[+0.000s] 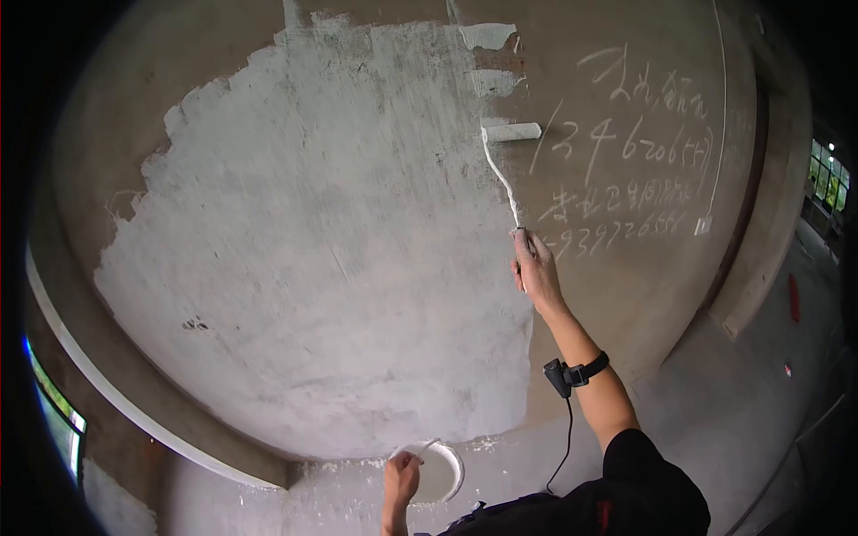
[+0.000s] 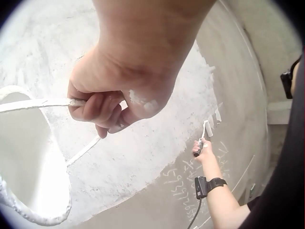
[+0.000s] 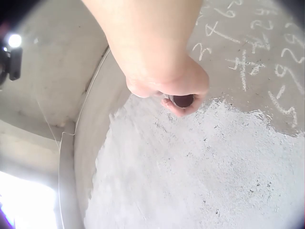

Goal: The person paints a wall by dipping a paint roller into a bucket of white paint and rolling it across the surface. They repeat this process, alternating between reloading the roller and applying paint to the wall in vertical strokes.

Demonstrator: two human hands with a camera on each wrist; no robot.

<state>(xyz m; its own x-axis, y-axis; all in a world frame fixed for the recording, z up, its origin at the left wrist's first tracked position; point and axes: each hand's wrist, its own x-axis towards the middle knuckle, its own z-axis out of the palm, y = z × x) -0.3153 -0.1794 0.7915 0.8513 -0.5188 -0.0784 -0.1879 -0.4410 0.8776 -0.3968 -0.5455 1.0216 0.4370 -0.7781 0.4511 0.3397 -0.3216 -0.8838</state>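
Note:
My right hand (image 1: 534,265) grips the handle of a paint roller (image 1: 511,132) whose white sleeve lies against the grey wall (image 1: 626,295), at the right edge of the white-painted patch (image 1: 331,250). The right wrist view shows the fist (image 3: 171,90) curled round the handle's dark butt end (image 3: 181,100). Low in the head view, my left hand (image 1: 401,473) holds the thin wire handle of a white paint bucket (image 1: 440,469). In the left wrist view those fingers (image 2: 100,107) are curled round the paint-smeared wire (image 2: 33,103), with the bucket (image 2: 28,162) below.
White chalk numbers and writing (image 1: 626,179) cover the bare wall to the right of the roller. A pale ledge (image 1: 134,393) runs along the lower left. The grey floor (image 1: 742,402) spreads to the right, towards a bright window (image 1: 827,174).

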